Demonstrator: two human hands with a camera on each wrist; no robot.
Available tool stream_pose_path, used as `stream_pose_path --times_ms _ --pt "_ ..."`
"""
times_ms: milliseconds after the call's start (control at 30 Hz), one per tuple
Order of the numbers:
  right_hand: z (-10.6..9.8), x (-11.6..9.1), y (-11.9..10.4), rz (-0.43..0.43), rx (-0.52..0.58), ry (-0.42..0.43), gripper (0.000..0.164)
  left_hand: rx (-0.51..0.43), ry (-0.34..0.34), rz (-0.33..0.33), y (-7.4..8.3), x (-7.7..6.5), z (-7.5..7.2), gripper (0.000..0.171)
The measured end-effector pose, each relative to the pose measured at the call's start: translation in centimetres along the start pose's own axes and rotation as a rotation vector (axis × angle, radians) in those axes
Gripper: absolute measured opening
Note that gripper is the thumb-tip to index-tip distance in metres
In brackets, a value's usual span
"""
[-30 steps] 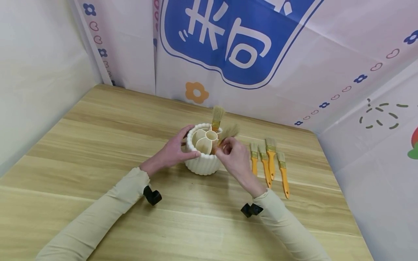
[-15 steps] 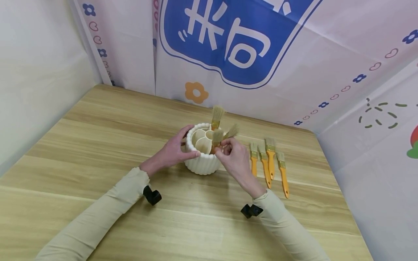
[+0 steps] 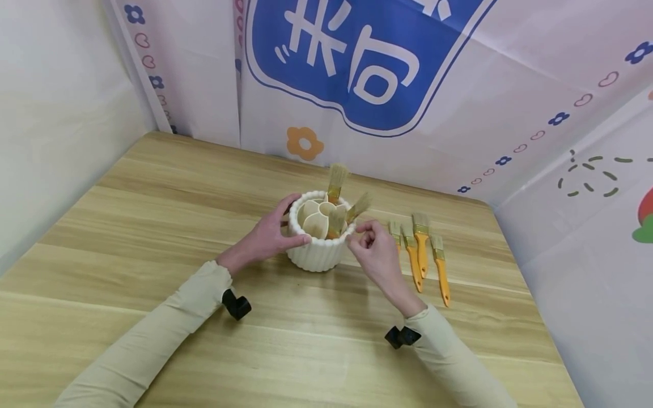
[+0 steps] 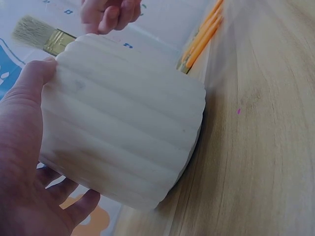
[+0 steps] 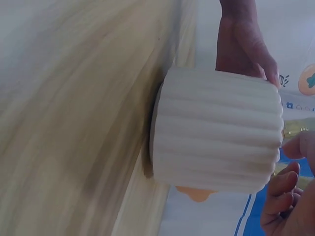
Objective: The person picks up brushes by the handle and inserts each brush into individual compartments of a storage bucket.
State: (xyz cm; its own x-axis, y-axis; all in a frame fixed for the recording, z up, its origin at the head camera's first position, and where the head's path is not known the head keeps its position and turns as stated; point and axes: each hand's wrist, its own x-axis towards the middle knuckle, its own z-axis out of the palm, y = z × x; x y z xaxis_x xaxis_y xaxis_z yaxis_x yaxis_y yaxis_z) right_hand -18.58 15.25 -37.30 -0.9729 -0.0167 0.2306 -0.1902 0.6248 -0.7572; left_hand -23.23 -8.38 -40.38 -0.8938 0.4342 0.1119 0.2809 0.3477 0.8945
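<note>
On a wood-grain surface (image 3: 285, 354), a person's left hand (image 3: 267, 235) grips a white ribbed pot (image 3: 315, 258), its fingers (image 4: 82, 207) wrapped round the side — three bristle-up paintbrushes (image 3: 337, 179) stand inside — while the right hand (image 3: 380, 255), fingers loosely bent and free, is just beside the rim, near four orange-handled paintbrushes (image 3: 422, 249) lying flat.

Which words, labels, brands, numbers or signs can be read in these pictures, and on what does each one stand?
Blue wall print: large white strokes resembling Chinese characters, cut off at the head view's top edge; I cannot quote them with certainty.
White pot: no text visible.
Brushes: no lettering can be made out; any would be too small to read.
</note>
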Motion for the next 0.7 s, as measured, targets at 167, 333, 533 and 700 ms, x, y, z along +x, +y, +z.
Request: stream_pose_path --times_ms 167,333,533,700 --pt "-0.8 -0.1 0.9 0.038 -0.031 0.013 0.022 0.006 0.001 0.003 0.0 0.1 0.0 0.095" --pt "-1.6 -0.2 2.2 0.074 -0.072 0.028 0.021 0.003 0.001 0.012 0.0 0.2 0.0 0.095" --pt "-2.5 -0.3 3.6 0.12 -0.101 0.066 0.018 0.009 0.003 0.017 -0.1 0.3 0.0 0.094" --pt "-3.5 -0.5 4.5 0.155 -0.151 0.076 0.019 0.009 0.004 0.018 -0.1 0.3 0.1 0.096"
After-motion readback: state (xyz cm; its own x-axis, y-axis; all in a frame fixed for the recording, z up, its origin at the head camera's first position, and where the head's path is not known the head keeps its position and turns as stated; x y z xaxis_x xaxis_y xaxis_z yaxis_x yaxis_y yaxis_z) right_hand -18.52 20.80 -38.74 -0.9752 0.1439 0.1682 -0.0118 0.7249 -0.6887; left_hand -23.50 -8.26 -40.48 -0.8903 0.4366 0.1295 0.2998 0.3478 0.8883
